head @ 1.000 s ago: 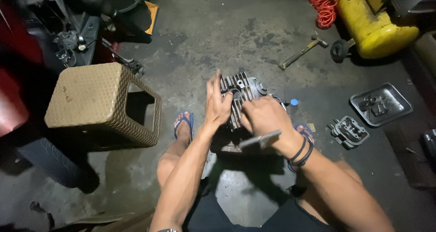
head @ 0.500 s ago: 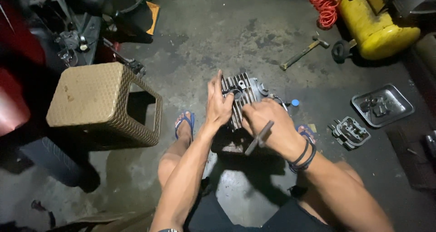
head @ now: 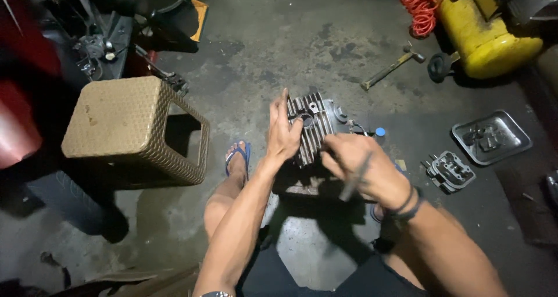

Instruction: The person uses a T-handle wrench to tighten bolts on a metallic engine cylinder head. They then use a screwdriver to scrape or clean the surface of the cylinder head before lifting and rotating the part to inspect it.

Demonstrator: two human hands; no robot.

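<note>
Both hands: left hand [head: 283,131] steadies cylinder head [head: 314,122].

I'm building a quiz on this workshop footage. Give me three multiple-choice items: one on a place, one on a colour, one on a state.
1. Where is the wicker stool?
A. left of the person's legs
B. beside the tank
C. on the tray

2. What colour is the tank?
A. blue
B. yellow
C. green

3. What does the left hand do?
A. hangs free
B. rests on the finned engine part
C. holds the hammer

Answers: 1 A, it stands at picture left. 2 B, plainly yellow. 3 B, its palm lies against the fins.
</note>
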